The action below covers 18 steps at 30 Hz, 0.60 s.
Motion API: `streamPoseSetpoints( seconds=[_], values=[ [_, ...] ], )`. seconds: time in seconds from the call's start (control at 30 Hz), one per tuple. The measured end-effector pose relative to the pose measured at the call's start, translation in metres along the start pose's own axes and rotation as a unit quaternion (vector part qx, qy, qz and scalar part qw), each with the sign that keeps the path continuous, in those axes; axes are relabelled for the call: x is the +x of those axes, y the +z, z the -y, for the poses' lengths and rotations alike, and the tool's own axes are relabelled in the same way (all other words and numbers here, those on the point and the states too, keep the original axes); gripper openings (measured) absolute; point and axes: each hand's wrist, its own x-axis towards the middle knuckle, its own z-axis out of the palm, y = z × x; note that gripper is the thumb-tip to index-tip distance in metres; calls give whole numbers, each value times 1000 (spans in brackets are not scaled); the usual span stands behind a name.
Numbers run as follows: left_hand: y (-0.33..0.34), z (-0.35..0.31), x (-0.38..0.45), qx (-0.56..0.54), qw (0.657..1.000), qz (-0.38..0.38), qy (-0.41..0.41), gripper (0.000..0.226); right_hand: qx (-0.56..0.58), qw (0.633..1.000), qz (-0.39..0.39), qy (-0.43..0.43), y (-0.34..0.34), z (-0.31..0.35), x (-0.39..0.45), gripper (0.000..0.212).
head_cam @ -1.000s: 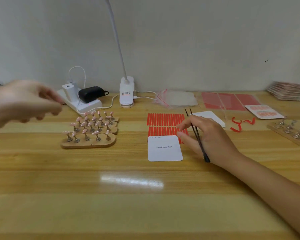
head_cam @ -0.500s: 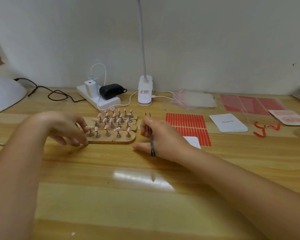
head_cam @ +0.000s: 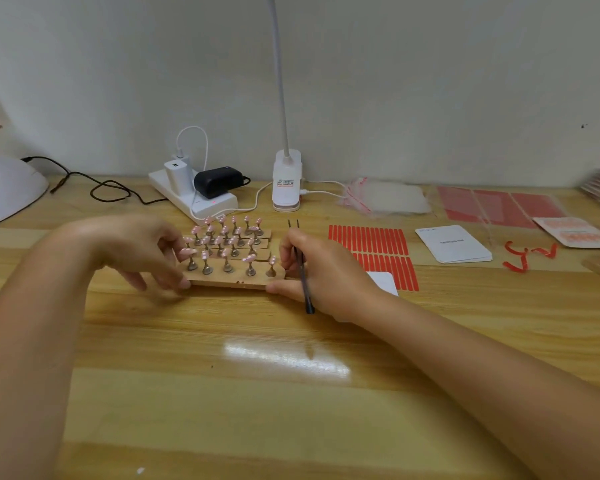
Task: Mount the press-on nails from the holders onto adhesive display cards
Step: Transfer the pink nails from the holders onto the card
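Hiding most of a white display card (head_cam: 383,280) at frame centre-right, the right hand (head_cam: 326,271) grips thin black tweezers (head_cam: 302,268), tips pointing up-frame. The left hand (head_cam: 136,249), fingers curled, grips the left end of the front wooden nail holder (head_cam: 234,280), its long axis running left-right at frame centre, pink press-on nails (head_cam: 248,259) upright on pegs.

Pink press-on nails (head_cam: 248,259) are perched upright on metal pegs in wooden holders (head_cam: 234,279), stacked in rows; white display cards (head_cam: 453,243) are laid flat rightward.
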Motion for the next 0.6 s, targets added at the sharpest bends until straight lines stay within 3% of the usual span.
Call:
streamPoseSetpoints(
  seconds=[0.17, 0.3, 0.43, 0.6],
  values=[
    [5, -29, -10, -78, 988, -42, 124, 37, 47, 996, -66, 31, -32, -19, -25, 34],
    [31, -64, -10, -175, 956, -101, 212, 42, 60, 986, -145, 54, -60, -35, -47, 33],
    [74, -92, 8, -205, 936, -158, 241, 34, 56, 976, -198, 76, -82, -61, -66, 34],
    [108, -112, 33, -171, 936, -199, 235, 30, 19, 974, -201, 104, -94, -85, -79, 35]
  ],
)
